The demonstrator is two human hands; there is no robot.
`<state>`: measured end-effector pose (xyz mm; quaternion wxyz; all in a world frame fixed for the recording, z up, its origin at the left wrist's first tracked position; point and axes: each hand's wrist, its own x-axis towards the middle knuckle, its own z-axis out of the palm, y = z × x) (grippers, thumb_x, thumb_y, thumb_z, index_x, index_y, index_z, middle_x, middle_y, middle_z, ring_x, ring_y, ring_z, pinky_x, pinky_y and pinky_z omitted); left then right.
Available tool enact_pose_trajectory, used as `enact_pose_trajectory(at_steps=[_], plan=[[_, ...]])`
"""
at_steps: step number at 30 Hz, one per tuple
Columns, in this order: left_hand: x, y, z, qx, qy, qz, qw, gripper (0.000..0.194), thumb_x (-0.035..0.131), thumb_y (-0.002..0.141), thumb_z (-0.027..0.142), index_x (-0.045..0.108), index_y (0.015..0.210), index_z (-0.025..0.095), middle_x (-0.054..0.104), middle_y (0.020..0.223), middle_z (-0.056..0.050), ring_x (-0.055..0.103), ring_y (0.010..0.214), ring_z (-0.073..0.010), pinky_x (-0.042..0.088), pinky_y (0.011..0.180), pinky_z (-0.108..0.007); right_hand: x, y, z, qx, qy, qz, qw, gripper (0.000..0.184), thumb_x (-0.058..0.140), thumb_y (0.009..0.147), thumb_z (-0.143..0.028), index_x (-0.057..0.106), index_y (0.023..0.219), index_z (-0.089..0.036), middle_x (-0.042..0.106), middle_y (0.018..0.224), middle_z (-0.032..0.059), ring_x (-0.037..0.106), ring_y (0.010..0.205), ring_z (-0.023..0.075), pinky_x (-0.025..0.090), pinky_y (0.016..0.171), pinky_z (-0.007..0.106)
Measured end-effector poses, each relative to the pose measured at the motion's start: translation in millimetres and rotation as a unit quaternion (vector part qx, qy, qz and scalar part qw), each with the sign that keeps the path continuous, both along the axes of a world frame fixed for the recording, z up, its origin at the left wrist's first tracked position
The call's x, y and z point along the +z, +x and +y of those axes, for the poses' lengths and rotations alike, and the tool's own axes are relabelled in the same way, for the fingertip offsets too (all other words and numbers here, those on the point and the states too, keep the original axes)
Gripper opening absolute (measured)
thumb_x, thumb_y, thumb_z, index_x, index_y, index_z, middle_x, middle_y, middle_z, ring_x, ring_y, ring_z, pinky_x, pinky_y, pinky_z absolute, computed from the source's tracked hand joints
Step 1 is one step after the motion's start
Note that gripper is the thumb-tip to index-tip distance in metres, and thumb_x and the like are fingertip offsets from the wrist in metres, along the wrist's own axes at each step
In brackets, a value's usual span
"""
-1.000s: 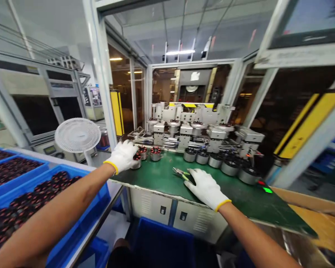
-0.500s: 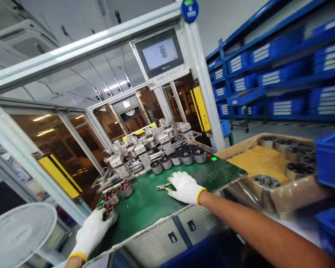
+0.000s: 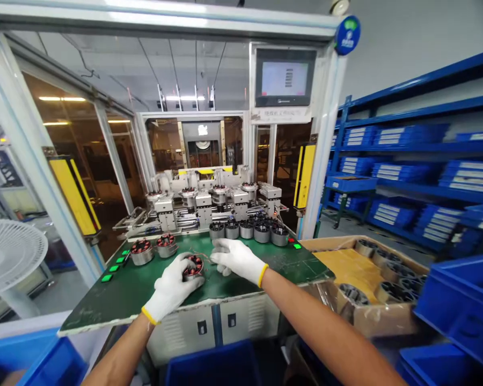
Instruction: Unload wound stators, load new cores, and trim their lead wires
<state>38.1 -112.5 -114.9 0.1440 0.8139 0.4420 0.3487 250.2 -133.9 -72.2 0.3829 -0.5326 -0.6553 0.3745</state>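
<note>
My left hand, in a white glove, is closed round a wound stator with red-brown coils, which it holds on the green bench top. My right hand, also gloved, is curled right beside that stator; whatever lies under its fingers is hidden. Two more coil-wound stators stand on the bench to the left. A row of dark grey stators lines the far edge in front of the machine fixtures.
Green buttons sit on the bench's left part. A cardboard box with several stators stands at the right, beside blue bins and blue shelving. A white fan is at the left. A screen hangs above.
My left hand has brought the stator from the bench's left end to the middle. My right hand has moved over to meet it, and the pliers no longer show. The view has swung round.
</note>
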Motion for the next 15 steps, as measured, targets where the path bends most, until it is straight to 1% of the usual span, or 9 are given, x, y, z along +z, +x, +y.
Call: enact_pose_trajectory(at_steps=[1,2,3,4,6,8,11,13,15], plan=[[0.0,1.2,-0.3,-0.002,0.002,-0.002,1.0,0.02,0.065,0.071,0.037,0.063,0.084,0.022,0.055,0.125,-0.005,0.059,0.102,-0.0218,0.046,0.091,-0.035,6.3,-8.0,3.3,0.025,-0.044,-0.005,0.999,0.061,0.061,0.08,-0.029,0.042,0.135,-0.01,0.067,0.1,0.0106,0.062,0.058,0.0123,0.051,0.049,0.022],[0.4,1.3,-1.0,-0.002,0.005,-0.001,1.0,0.021,0.066,0.071,0.037,0.063,0.084,0.022,0.055,0.124,-0.005,0.059,0.102,-0.0218,0.046,0.09,-0.035,11.4,-15.7,6.6,0.04,-0.075,-0.036,0.996,0.058,0.061,0.079,-0.025,0.045,0.132,-0.009,0.069,0.088,0.008,0.061,0.053,0.0116,0.049,0.045,0.02],[1.2,0.4,-2.1,-0.001,0.008,0.001,1.0,0.021,0.067,0.07,0.038,0.063,0.084,0.022,0.056,0.124,-0.005,0.059,0.102,-0.0217,0.046,0.09,-0.035,15.2,-22.9,9.9,0.05,-0.094,-0.083,0.991,0.051,0.06,0.078,-0.022,0.051,0.126,-0.009,0.068,0.075,0.0047,0.059,0.049,0.0111,0.048,0.043,0.019],[2.1,-1.0,-3.5,0.003,0.01,0.005,1.0,0.021,0.068,0.07,0.038,0.063,0.083,0.022,0.056,0.123,-0.004,0.059,0.102,-0.0215,0.046,0.088,-0.034,17.4,-29.2,13.1,0.057,-0.102,-0.13,0.985,0.041,0.058,0.077,-0.02,0.058,0.117,-0.01,0.065,0.065,0.0019,0.057,0.046,0.0107,0.046,0.042,0.018],[4.0,-4.1,-7.0,0.021,0.011,0.016,1.0,0.022,0.069,0.069,0.039,0.063,0.083,0.024,0.056,0.123,-0.002,0.059,0.101,-0.0213,0.047,0.083,-0.033,17.8,-37.9,18.8,0.07,-0.1,-0.194,0.973,0.023,0.054,0.077,-0.017,0.066,0.096,-0.013,0.062,0.058,-0.0002,0.055,0.044,0.0098,0.045,0.042,0.017],[5.4,-6.3,-10.4,0.042,0.009,0.03,0.999,0.023,0.069,0.069,0.041,0.062,0.083,0.025,0.056,0.124,0.0,0.06,0.101,-0.0215,0.047,0.076,-0.032,14.9,-39.5,23.8,0.077,-0.088,-0.223,0.968,0.019,0.052,0.078,-0.017,0.068,0.087,-0.014,0.064,0.061,0.0004,0.055,0.044,0.0096,0.045,0.043,0.018],[6.3,-7.7,-13.8,0.058,0.012,0.041,0.997,0.023,0.07,0.068,0.042,0.062,0.083,0.026,0.056,0.126,0.001,0.06,0.102,-0.0213,0.046,0.072,-0.031,13.4,-26.0,31.5,0.051,-0.048,-0.287,0.955,0.022,0.053,0.08,-0.023,0.071,0.09,-0.017,0.066,0.066,0.0022,0.059,0.051,0.0128,0.046,0.05,0.021],[6.3,-8.1,-14.9,0.064,0.016,0.042,0.997,0.023,0.07,0.068,0.041,0.062,0.082,0.026,0.056,0.125,0.002,0.06,0.102,-0.0205,0.045,0.071,-0.03,19.5,-9.7,34.7,0.001,-0.007,-0.337,0.941,0.022,0.055,0.08,-0.023,0.072,0.09,-0.016,0.069,0.077,0.0066,0.065,0.069,0.0183,0.049,0.064,0.025],[6.1,-7.9,-15.6,0.071,0.017,0.044,0.996,0.022,0.07,0.068,0.041,0.062,0.081,0.026,0.056,0.126,0.002,0.06,0.101,-0.0202,0.045,0.071,-0.029,31.4,5.1,32.7,-0.067,0.032,-0.381,0.922,0.022,0.055,0.08,-0.022,0.073,0.089,-0.013,0.069,0.091,0.0139,0.064,0.09,0.0261,0.047,0.079,0.032]])
